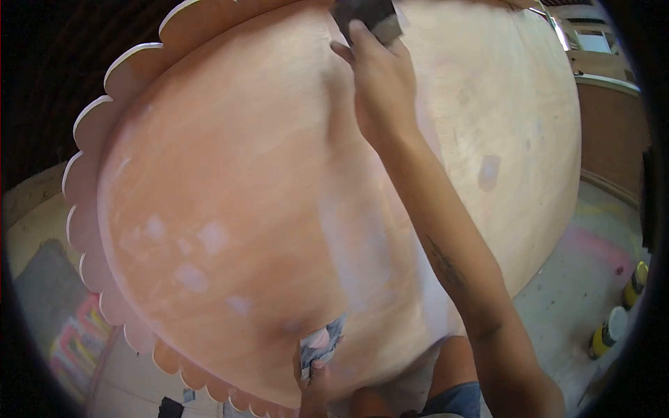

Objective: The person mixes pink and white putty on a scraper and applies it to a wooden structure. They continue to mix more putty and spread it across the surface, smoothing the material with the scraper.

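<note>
A large curved wooden panel (230, 160) with a scalloped edge fills the view, with pale filler patches and a pale vertical band on it. My right hand (382, 66) reaches to the top of the panel, closed on a dark sanding block (368, 19). At the bottom, my left hand (315, 382) grips a grey, smeared piece with pinkish paste (322, 341), near the panel's lower part. What exactly this piece is cannot be made out.
Two yellow-and-black cans (608, 333) stand on the grey floor (557, 313) at the right. A brown board (606, 136) is at the upper right. Paint-marked floor and a dark scrap (171, 407) lie at the lower left.
</note>
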Tool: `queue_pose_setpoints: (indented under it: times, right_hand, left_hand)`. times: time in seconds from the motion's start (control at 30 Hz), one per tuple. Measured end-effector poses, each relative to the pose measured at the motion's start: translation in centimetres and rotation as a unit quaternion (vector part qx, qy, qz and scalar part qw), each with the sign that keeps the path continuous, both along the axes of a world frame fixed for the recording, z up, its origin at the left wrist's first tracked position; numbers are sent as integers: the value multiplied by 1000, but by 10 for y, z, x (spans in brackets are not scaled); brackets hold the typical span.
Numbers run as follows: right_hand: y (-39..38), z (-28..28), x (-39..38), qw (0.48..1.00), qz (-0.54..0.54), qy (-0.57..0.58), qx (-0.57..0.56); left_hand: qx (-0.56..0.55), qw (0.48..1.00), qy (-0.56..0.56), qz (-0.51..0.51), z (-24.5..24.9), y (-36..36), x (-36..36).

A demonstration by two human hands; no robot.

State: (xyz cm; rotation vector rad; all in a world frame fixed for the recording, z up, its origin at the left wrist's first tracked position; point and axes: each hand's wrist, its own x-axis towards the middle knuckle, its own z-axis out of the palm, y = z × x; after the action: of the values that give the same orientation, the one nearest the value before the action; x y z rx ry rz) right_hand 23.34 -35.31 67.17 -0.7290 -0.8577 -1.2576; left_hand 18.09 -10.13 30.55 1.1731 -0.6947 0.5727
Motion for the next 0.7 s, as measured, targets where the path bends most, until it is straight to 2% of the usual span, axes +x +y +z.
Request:
queue_pose_setpoints:
  times: [0.07,0.1,0.2,0.27,0.3,0.33,0.37,0.4,0.43,0.5,0.53,0.57,0.6,0.63,0.7]
  right_hand:
    - [13,26,10,996,31,40,70]
    - [19,36,14,996,33,40,71]
    - [42,66,27,979,-139,-12,146]
    - [53,81,33,947,-254,-45,193]
    - [56,87,35,961,-201,-40,183]
    - [60,89,36,961,-201,-40,184]
    - [63,90,37,945,-250,-31,206]
    - [63,93,42,926,-299,-22,229]
    - [57,95,48,926,-299,-22,231]
    - [45,99,78,838,-411,-140,332]
    - [33,83,67,838,-410,-137,332]
    - [13,56,45,953,-245,-74,160]
    - [3,39,31,998,-62,-5,-24]
    - [3,36,31,998,-62,-6,-24]
    - [4,30,33,994,48,24,98]
  left_hand:
    - [19,999,13,31,-30,12,11]
    - [40,997,28,61,-41,17,14]
    - [101,993,45,43,-24,25,5]
    - [160,985,63,23,-11,32,-3]
    - [175,982,69,18,-17,36,-3]
    - [190,979,74,13,-24,41,-3]
    - [125,986,98,43,-51,51,0]
    - [60,988,121,73,-57,51,-2]
    - [61,988,120,74,-59,49,1]
    - [58,992,86,66,-44,43,-1]
    - [57,993,75,65,-41,41,-1]
    - [56,994,68,60,-39,38,-2]
    - [53,995,61,57,-38,37,-1]
    - [51,996,55,52,-37,34,0]
    - [50,997,47,47,-41,30,1]
